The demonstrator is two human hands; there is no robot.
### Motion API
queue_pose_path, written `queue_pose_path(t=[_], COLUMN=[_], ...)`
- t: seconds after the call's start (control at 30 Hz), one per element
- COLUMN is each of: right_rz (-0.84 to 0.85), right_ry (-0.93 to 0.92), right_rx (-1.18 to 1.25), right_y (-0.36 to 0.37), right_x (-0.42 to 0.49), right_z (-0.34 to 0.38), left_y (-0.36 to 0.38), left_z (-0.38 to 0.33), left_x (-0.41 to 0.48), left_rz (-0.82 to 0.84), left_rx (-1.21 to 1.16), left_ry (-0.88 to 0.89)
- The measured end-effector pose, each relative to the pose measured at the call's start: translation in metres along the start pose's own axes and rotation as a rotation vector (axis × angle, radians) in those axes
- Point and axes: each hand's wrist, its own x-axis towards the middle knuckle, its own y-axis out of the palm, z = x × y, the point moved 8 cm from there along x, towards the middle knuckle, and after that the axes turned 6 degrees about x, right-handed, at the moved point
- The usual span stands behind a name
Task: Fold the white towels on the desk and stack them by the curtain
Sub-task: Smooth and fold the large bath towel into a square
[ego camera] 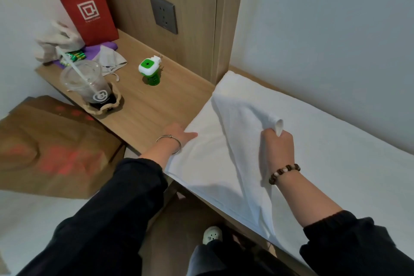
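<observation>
A white towel (215,145) lies spread on the right part of the wooden desk (145,105), reaching its near edge. The left hand (179,135) rests with straight fingers on the towel's left edge. The right hand (276,150) grips a bunched corner, lifted above the cloth. A green bottle (150,71) and a plastic cup (86,83) stand farther left.

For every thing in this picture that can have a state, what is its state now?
white towel: lies on the desk, one corner lifted.
right hand: grips that lifted corner.
left hand: at the towel's left edge, thumb on top, fingers hidden.
cup: lid on, upright.
green plug-in device: unplugged, upright.
wall socket: nothing plugged in.
red bag: standing upright.
</observation>
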Motion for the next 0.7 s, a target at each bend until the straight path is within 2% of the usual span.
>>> queue_pose_path(t=[0.1,0.27,0.37,0.47,0.57,0.7], right_rz=[0.033,0.09,0.161,0.277,0.358,0.366], right_ry=[-0.015,-0.021,-0.077,-0.173,-0.234,-0.314], right_rx=[0.024,0.002,-0.045,-0.134,-0.228,-0.422], right_y=[0.008,0.026,0.043,0.068,0.098,0.13], right_x=[-0.007,-0.019,-0.025,-0.036,-0.049,-0.057], right_z=[0.0,-0.004,-0.002,0.0,-0.006,-0.021], left_y=[0.002,-0.007,-0.006,0.004,0.011,0.012], left_z=[0.016,0.027,0.04,0.061,0.077,0.086], left_x=[-0.011,-0.028,-0.037,-0.045,-0.054,-0.061], left_rz=[0.091,-0.028,-0.028,0.11,0.241,0.213], left_rx=[-0.04,-0.088,0.01,0.028,-0.09,-0.387], left_ry=[0.044,0.173,0.108,0.025,-0.031,-0.068])
